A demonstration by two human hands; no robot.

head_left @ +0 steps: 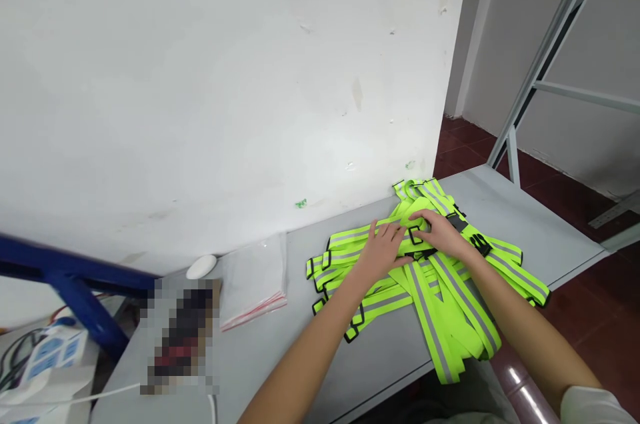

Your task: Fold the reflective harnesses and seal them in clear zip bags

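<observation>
A pile of neon-yellow reflective straps (385,297) with grey stripes and black plastic fittings spreads over the grey table. My left hand (383,252) lies across the straps, fingers extended and slightly bent, their tips beside a black slider buckle (415,235). From the other side, my right hand (440,234) curls its fingers and thumb around the strap at that same buckle. Its exact grip is partly hidden. A black side-release buckle (480,244) lies right of my right wrist. Several strap loops hang over the table's front edge.
Clear plastic bags (253,277) with red seal lines lie left on the table (320,371), near a white oval object (201,267) and a pixelated item (183,334). A white wall (225,77) borders the back. A blue metal frame (85,304) and a metal ladder-like frame (545,44) flank it.
</observation>
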